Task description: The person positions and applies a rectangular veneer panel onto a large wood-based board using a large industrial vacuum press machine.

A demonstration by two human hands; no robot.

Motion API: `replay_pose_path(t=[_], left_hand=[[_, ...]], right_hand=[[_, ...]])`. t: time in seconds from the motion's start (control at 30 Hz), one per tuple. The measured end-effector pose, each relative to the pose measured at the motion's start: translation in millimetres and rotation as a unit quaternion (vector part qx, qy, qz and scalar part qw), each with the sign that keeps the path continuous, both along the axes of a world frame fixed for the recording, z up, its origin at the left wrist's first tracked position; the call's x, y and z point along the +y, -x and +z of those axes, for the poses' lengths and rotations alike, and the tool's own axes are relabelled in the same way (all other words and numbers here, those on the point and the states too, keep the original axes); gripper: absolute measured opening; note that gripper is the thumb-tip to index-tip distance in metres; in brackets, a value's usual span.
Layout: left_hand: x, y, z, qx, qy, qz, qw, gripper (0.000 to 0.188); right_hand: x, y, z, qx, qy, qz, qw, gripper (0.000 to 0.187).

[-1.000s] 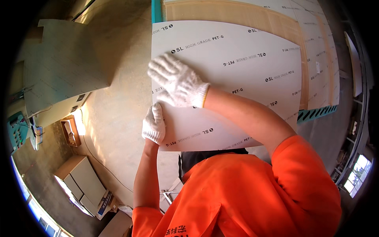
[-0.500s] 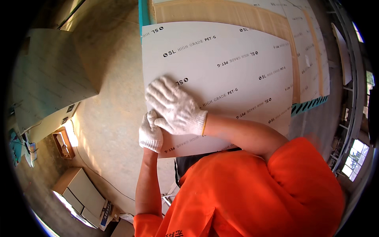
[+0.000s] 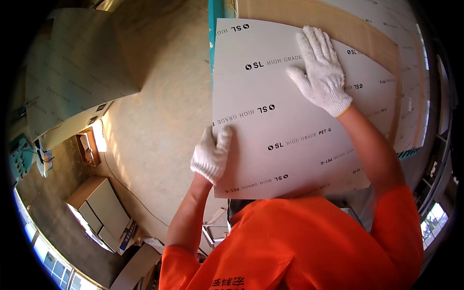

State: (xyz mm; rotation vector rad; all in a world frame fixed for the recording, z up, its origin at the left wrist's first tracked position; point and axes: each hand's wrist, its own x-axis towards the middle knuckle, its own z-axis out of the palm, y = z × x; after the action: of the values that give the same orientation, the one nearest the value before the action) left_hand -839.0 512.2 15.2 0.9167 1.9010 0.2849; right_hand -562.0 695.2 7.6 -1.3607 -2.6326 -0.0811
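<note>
In front of me lies a large white panel covered in a protective film with rows of dark print. My left hand, in a white knitted glove, grips the panel's left edge. Its thumb rests on top, and the fingers go round the edge, partly hidden. Also gloved, my right hand lies flat on the far part of the panel, fingers stretched out and thumb spread. Beneath the panel's far side shows a brown board.
Another printed panel lies on a bench at the left. A wooden box and a white cabinet stand on the concrete floor. A thin cable runs across it. A teal upright edge borders the work stack.
My right hand has moved from beside my left hand to the far right of the panel. My left hand keeps the edge. The whole view has shifted, so things appear further right.
</note>
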Motion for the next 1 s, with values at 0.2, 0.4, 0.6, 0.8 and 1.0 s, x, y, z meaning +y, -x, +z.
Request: replay_pose_path(t=[0.2,0.4,0.6,0.8,1.0], left_hand=[[140.6,-6.4,-4.2,-0.06,-0.062,0.017,0.996,0.063],[129.7,1.1,5.7,-0.036,-0.096,-0.007,0.995,0.064],[33.8,5.9,5.2,-0.144,0.0,0.027,0.989,0.074],[-38.3,9.1,27.0,-0.001,-0.068,0.054,0.996,0.066],[-24.7,-51.0,64.6,-0.163,-0.359,-0.003,0.919,0.071]], right_hand=[[4.1,1.6,4.9,0.03,0.021,0.01,0.999,0.08],[5.6,0.3,8.4,0.047,0.034,0.006,0.998,0.079],[4.8,2.0,7.2,0.054,0.035,0.007,0.998,0.079],[3.1,-1.2,4.8,0.058,0.028,0.003,0.998,0.077],[-15.2,-9.0,13.1,0.245,0.145,0.027,0.958,0.065]])
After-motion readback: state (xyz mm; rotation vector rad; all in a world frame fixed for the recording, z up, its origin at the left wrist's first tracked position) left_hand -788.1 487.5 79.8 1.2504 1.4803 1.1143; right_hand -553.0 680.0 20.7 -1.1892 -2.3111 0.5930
